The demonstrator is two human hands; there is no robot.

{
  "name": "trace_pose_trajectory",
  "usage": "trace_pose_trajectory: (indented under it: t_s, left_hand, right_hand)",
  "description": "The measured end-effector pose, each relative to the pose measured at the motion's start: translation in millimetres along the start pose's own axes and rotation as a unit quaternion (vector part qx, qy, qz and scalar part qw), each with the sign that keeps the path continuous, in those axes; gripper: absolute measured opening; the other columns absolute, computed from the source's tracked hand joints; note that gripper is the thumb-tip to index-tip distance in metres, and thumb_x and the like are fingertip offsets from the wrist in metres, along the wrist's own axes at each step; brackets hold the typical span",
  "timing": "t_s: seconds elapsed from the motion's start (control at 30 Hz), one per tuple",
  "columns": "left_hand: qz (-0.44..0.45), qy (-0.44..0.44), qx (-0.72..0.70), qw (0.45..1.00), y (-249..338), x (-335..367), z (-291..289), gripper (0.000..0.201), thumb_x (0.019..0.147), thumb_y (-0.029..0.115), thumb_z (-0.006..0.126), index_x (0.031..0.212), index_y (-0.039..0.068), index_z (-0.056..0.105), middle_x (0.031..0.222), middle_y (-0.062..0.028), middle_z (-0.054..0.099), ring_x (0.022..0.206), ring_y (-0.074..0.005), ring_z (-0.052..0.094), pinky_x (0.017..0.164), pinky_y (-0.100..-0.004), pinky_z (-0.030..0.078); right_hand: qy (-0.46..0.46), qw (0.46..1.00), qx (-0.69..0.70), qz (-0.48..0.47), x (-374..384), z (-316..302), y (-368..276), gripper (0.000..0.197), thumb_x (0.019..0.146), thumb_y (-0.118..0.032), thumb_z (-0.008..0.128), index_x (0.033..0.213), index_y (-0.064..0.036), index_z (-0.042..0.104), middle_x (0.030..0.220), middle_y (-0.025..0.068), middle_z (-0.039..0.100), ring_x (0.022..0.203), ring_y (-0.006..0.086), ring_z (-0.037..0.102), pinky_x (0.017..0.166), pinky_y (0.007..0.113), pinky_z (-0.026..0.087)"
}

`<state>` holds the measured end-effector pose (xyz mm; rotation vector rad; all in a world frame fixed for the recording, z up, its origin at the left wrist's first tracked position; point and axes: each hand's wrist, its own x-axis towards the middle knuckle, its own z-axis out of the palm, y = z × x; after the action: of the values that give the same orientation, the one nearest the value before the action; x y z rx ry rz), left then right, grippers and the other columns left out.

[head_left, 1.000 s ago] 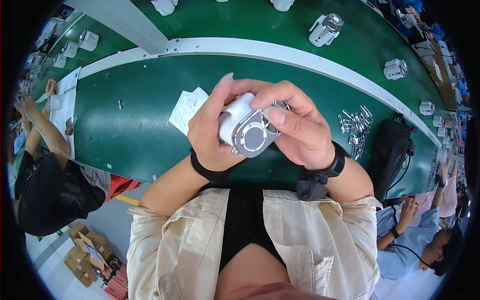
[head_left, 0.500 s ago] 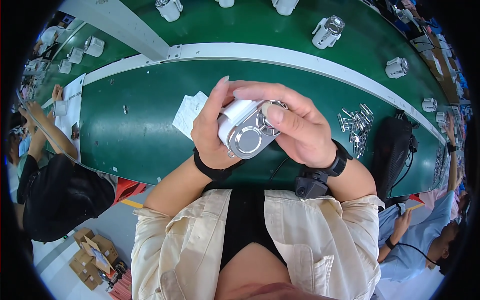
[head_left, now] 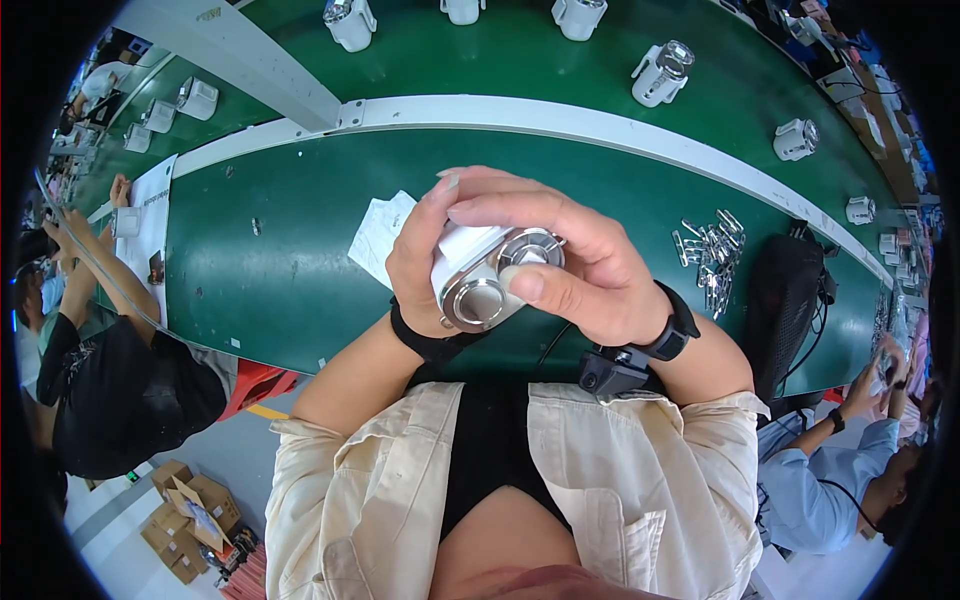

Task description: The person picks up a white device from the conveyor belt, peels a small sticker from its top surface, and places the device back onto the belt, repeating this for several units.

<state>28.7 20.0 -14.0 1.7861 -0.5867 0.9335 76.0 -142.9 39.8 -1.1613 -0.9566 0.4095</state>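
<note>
Above the green table I hold a white device [head_left: 473,301] with a shiny chrome face, tilted between both hands. Its face carries two round parts, a large ring nearer my body and another higher up at the right. My left hand [head_left: 411,262] is wrapped round the left side of the white body. My right hand [head_left: 604,262] curls over the top and right side, its thumb pressed on the face between the round parts. Most of the white body is hidden by my fingers. Just left of my left hand lies a crumpled white paper [head_left: 376,240].
A pile of small metal clips [head_left: 714,255] lies right of my hands, beside a black bag [head_left: 785,295]. Beyond a white rail [head_left: 560,112] stand several similar white devices [head_left: 660,78]. At the left, a co-worker's arms [head_left: 85,250] reach to the table; another person [head_left: 835,480] sits at right.
The device has tipped so its chrome face points differently, and it has shifted slightly left. My right thumb slid left and down across the face. At right, the co-worker's hands have come into view.
</note>
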Motion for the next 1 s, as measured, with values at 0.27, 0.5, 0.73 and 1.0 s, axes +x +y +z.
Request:
trace_pose_trajectory:
  t_s: [0.27,0.5,0.73,1.0]
  left_hand:
    - [-0.08,-0.05,-0.015,0.995,-3.0,-11.3,-5.9,0.106,0.064,0.016,0.09,0.146,0.006,0.023,0.121,-0.0163,0.055,0.104,-0.0246,0.06,0.087,-0.0382,0.051]
    - [-0.157,-0.012,-0.093,0.983,5.0,-8.1,3.7,0.093,0.067,0.013,0.088,0.142,0.002,0.034,0.116,-0.0184,0.061,0.101,-0.0247,0.064,0.085,-0.0346,0.052]
    - [-0.154,-0.048,-0.039,0.986,6.5,-4.3,1.7,0.105,0.062,0.003,0.087,0.148,0.006,0.026,0.123,-0.0135,0.054,0.107,-0.0211,0.058,0.089,-0.0325,0.049]
    - [-0.237,-0.023,0.01,0.971,6.3,0.0,9.6,0.105,0.065,0.013,0.088,0.147,0.003,0.023,0.118,-0.0204,0.059,0.103,-0.029,0.062,0.089,-0.0371,0.051]
  right_hand:
    - [0.038,0.994,0.083,0.06,0.1,8.3,-9.3,0.041,0.096,-0.02,0.056,0.131,0.0014,0.052,0.138,0.0184,0.047,0.124,0.0259,0.05,0.104,0.036,0.038]
    - [0.054,0.996,0.032,0.068,-7.9,6.6,0.3,0.036,0.098,-0.017,0.051,0.13,0.001,0.051,0.132,0.014,0.052,0.12,0.0203,0.052,0.102,0.034,0.04]
    - [0.084,0.985,0.117,0.097,-8.9,6.4,4.7,0.034,0.1,-0.015,0.046,0.131,0.0002,0.05,0.13,0.0112,0.054,0.118,0.0181,0.052,0.101,0.032,0.041]
    - [0.119,0.929,-0.35,0.004,-1.8,16.8,-2.0,0.063,0.075,-0.018,0.077,0.131,-0.0044,0.05,0.119,0.0131,0.059,0.112,0.0208,0.056,0.094,0.033,0.046]
